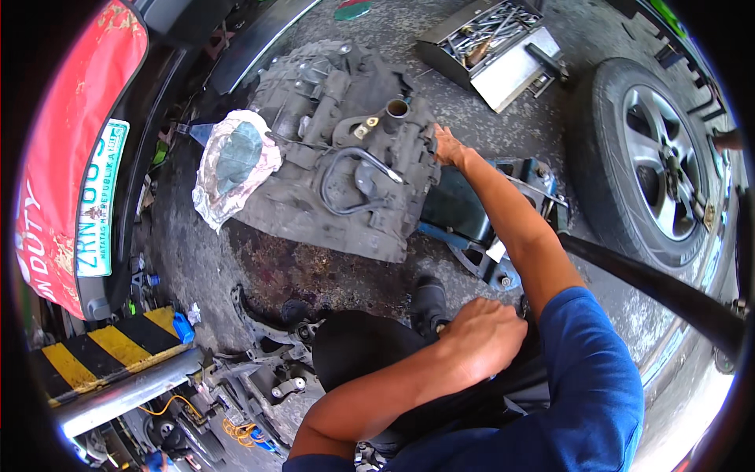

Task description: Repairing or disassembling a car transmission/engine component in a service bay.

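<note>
A large grimy gearbox (314,197) fills the upper middle, raised beside a blue floor jack (499,267). My right hand (450,147) reaches forward and grips the gearbox's right edge; its fingertips are partly hidden there. On top of the housing are a curved black hose (324,185) and a round open collar (397,108). Crumpled pale plastic (211,185) around a clear, greenish sheet lies against its left end. My left hand (484,338) is closed in a loose fist over my knee, away from the gearbox; whatever its fingers may hold is hidden.
An opened metal toolbox (515,75) full of wrenches stands at the far right, near an upright wheel (668,157). The jack's long black handle (645,279) slants right. A vehicle's rear (94,157) borders the left. Metal suspension parts (263,362) and a yellow-black striped beam (110,346) lie lower left.
</note>
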Motion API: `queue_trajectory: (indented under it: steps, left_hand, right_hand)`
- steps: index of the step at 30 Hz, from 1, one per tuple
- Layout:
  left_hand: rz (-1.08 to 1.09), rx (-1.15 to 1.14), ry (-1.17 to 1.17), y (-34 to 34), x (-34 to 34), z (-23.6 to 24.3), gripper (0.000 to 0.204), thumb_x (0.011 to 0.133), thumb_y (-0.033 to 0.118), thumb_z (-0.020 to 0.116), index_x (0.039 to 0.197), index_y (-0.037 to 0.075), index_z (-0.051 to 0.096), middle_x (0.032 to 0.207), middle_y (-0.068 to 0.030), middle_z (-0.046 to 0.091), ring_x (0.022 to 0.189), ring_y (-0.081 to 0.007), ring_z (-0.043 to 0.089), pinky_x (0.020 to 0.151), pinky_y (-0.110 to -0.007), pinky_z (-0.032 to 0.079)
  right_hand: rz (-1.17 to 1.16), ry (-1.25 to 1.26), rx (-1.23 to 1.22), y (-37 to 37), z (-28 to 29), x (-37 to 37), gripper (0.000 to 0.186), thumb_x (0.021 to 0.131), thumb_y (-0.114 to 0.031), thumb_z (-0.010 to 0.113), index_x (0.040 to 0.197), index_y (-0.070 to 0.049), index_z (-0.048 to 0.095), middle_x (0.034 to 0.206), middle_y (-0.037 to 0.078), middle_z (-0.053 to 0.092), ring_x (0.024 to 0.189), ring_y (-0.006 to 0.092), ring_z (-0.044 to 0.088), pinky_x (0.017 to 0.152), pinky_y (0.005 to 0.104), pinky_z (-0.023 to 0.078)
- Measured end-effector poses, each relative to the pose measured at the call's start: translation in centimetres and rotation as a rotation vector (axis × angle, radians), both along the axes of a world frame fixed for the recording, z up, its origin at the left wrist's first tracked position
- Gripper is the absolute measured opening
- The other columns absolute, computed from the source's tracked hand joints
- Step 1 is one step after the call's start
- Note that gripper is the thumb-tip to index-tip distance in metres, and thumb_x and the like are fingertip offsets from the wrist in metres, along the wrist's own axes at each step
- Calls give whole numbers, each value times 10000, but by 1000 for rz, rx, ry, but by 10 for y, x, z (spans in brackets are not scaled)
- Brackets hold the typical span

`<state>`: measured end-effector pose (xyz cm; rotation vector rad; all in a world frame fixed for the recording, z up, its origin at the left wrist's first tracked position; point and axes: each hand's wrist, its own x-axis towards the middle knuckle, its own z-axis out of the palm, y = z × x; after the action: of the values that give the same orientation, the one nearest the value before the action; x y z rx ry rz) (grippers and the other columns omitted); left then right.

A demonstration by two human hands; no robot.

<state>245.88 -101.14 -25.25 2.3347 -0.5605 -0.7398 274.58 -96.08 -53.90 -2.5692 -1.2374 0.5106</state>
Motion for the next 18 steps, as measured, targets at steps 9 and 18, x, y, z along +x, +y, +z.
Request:
queue_trajectory:
  steps: [9, 18]
  left_hand:
    - [54, 3, 29, 12, 13, -5, 152, 804, 145, 625, 715, 32, 675, 749, -181, 656, 771, -346, 671, 714, -439, 512]
    - [682, -629, 131, 22, 51, 10, 364, 967, 338, 597, 868, -7, 657, 705, -85, 644, 660, -153, 617, 636, -338, 488]
  right_hand:
    - [-17, 249, 246, 13, -22, -1, 301, 715, -179, 653, 989, -58, 629, 1161, 153, 617, 1210, 371, 497, 1178, 535, 177]
    - [-782, 498, 1028, -51, 44, -49, 227, 953, -208, 606, 1077, -19, 589, 962, 123, 608, 898, 205, 559, 823, 337, 458]
